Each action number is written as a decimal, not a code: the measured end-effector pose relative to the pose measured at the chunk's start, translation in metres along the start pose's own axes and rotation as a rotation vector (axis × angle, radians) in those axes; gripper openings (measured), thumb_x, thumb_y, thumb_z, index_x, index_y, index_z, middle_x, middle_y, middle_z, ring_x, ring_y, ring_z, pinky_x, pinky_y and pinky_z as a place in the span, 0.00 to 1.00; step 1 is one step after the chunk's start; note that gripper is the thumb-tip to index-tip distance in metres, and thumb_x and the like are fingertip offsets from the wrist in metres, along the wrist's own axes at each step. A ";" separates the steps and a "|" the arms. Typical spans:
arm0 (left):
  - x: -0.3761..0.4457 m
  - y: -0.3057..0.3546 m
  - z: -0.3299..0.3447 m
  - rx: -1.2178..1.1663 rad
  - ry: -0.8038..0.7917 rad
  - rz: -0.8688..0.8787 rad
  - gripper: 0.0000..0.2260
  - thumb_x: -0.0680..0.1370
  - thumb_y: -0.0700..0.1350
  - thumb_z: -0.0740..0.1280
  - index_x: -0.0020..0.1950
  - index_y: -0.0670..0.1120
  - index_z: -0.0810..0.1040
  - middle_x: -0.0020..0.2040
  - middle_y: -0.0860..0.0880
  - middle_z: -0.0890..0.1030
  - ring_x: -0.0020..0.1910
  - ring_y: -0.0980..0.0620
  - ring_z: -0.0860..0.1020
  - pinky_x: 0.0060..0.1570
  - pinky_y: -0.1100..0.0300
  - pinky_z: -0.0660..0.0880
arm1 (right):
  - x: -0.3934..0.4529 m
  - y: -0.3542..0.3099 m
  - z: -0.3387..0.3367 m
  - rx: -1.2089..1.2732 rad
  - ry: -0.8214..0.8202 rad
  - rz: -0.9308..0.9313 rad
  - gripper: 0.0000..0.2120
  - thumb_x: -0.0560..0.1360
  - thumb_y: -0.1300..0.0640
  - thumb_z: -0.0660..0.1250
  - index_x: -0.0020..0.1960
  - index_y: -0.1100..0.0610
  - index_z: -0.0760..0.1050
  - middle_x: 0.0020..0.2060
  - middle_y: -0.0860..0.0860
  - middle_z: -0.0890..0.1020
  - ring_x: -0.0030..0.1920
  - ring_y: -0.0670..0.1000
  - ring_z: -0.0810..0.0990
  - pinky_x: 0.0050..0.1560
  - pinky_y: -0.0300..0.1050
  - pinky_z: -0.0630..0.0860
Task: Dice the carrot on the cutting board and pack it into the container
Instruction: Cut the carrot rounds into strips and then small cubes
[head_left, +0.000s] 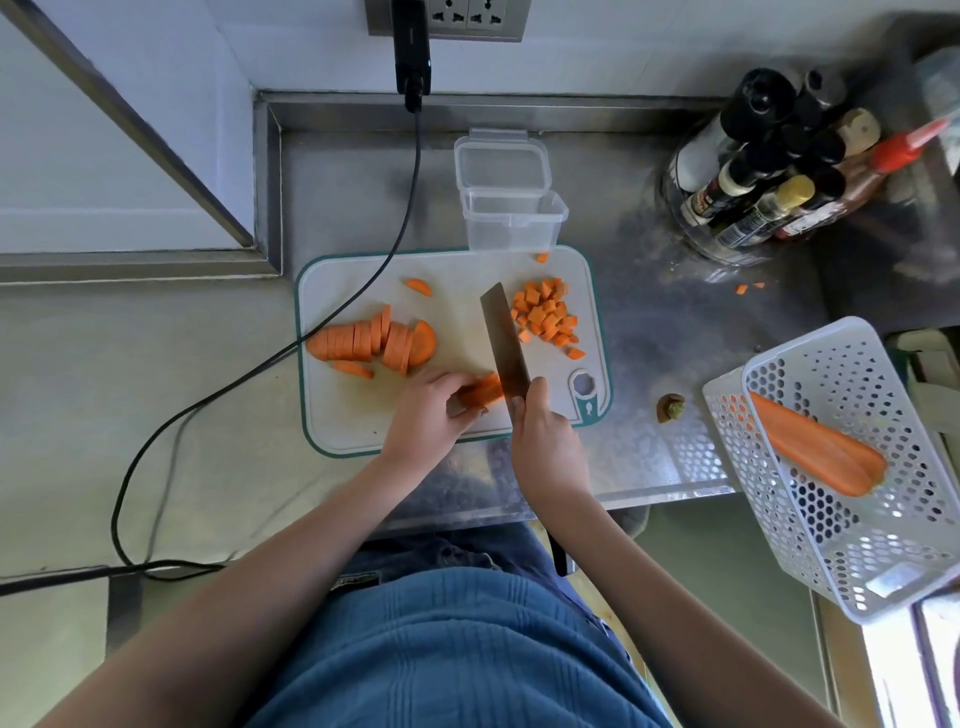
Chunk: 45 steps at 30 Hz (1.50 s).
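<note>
I see left hand (423, 415) grip pinching carrot strips (480, 391) on cutting board (363, 431) | right hand (543, 441) grip wrapped round knife (504, 340), blade touching strips' right end, crossing their length | container (511, 221) beyond, empty

Both bare forearms reach forward from the bottom of the view and converge. The left hand (423, 410) lies palm down, fingers curled under, pressing on something it steadies. The right hand (545, 441) is closed in a fist around a handle, thumb on top, just beside the left.
</note>
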<state>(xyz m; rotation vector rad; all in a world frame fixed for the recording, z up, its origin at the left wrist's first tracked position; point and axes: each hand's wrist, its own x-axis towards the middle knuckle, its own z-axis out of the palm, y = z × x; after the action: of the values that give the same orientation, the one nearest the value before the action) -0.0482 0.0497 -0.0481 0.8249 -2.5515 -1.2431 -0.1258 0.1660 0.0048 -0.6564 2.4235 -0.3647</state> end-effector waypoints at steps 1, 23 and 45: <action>0.000 0.000 0.000 -0.002 0.000 0.001 0.13 0.68 0.41 0.76 0.51 0.42 0.81 0.45 0.47 0.82 0.47 0.49 0.77 0.49 0.64 0.69 | 0.001 0.000 0.001 -0.006 -0.004 0.002 0.05 0.82 0.59 0.49 0.49 0.53 0.55 0.34 0.58 0.77 0.33 0.60 0.77 0.31 0.51 0.74; -0.004 -0.004 -0.001 -0.030 -0.021 -0.013 0.18 0.69 0.42 0.75 0.57 0.43 0.80 0.51 0.47 0.81 0.53 0.49 0.76 0.55 0.61 0.70 | 0.000 0.006 -0.018 -0.065 0.015 0.018 0.02 0.81 0.62 0.51 0.53 0.58 0.59 0.36 0.60 0.79 0.36 0.62 0.79 0.35 0.55 0.78; -0.002 -0.004 0.000 -0.128 -0.003 0.000 0.12 0.70 0.40 0.74 0.52 0.44 0.83 0.47 0.49 0.83 0.46 0.53 0.80 0.49 0.62 0.75 | 0.002 -0.006 0.013 -0.260 -0.100 0.023 0.20 0.79 0.67 0.52 0.69 0.58 0.55 0.44 0.59 0.81 0.43 0.61 0.81 0.37 0.50 0.73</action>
<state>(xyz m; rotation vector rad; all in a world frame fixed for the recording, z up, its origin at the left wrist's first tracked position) -0.0453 0.0492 -0.0511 0.7959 -2.4437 -1.3911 -0.1174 0.1582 -0.0038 -0.7388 2.4001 -0.0052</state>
